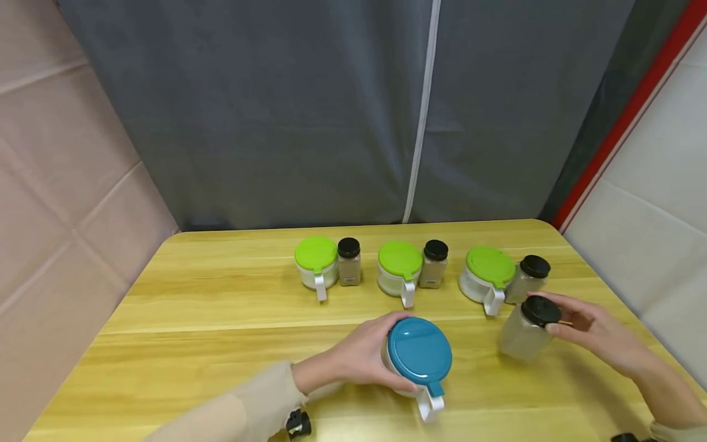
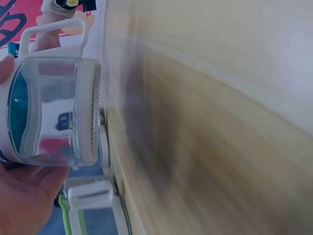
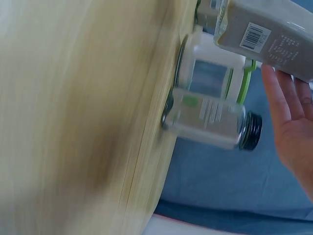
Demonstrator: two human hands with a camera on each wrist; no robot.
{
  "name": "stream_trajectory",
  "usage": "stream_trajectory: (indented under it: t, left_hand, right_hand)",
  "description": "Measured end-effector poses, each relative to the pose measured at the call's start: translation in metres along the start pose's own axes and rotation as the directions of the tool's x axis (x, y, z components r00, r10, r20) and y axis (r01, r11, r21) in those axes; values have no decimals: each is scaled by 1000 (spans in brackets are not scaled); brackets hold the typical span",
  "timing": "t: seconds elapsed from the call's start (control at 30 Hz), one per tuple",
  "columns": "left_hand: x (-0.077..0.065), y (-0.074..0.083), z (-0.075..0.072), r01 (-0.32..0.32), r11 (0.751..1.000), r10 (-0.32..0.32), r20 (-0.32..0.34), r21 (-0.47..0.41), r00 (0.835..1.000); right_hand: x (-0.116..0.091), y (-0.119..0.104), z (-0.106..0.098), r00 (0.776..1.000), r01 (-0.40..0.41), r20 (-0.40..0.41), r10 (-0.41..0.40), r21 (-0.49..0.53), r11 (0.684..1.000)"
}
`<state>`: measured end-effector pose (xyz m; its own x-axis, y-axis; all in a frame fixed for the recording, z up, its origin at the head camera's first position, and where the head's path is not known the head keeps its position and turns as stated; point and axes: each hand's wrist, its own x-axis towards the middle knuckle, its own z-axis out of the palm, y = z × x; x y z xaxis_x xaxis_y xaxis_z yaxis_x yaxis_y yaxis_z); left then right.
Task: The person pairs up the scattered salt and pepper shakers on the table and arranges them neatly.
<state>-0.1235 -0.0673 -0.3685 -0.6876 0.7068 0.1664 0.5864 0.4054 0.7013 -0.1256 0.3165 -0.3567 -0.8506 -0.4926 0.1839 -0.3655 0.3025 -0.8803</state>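
My left hand (image 1: 361,356) grips a clear glass seasoning jar (image 1: 420,351) with a blue lid and a white handle, fingers and thumb around its sides. In the left wrist view the glass jar's base hangs just off the wooden surface. On the right, my right hand (image 1: 596,331) holds a square spice bottle (image 1: 523,336) by its black cap, between thumb and fingers. This bottle has pale contents and, in the right wrist view, a barcode label; it is tilted. Right behind it stand another black-capped bottle (image 1: 528,279) and a green-lidded jar (image 1: 489,270).
Along the back of the wooden table (image 1: 210,288), green-lidded jars (image 1: 316,261) (image 1: 400,264) alternate with black-capped bottles (image 1: 349,263) (image 1: 434,264). A grey curtain (image 1: 304,123) hangs behind the table. Pale panels flank it on the left (image 1: 61,172) and right (image 1: 657,202).
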Motion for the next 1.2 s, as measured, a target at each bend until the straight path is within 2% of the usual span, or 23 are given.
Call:
stream_trajectory:
  t: [0.17, 0.33, 0.47, 0.67, 0.83, 1.07, 1.2]
  left_hand:
    - [-15, -7, -12, 23, 1000, -23, -4, 2, 1000]
    - [-32, -17, -24, 51, 998, -51, 11, -39, 999]
    - [-46, -24, -33, 71, 996, -70, 17, -59, 997]
    - [-63, -33, -45, 57, 997, -58, -5, -59, 998]
    - [-77, -40, -55, 93, 994, -94, -23, -49, 995]
    - [-89, -53, -68, 4, 994, -8, -34, -111, 999]
    - [-94, -61, -76, -11, 994, 8, -34, -111, 999]
  right_hand:
    - [6, -2, 11, 996, 59, 56, -63, 77, 995]
    - [13, -3, 25, 988, 115, 90, -128, 133, 984]
    - [19, -5, 37, 988, 90, 112, -110, 171, 981]
    - [29, -10, 57, 983, 57, 156, -96, 238, 970]
    - [35, -13, 72, 974, 98, 177, -142, 235, 967]
    - [45, -18, 90, 970, 143, 178, -168, 147, 979]
    - [53, -20, 101, 964, 168, 185, -191, 135, 977]
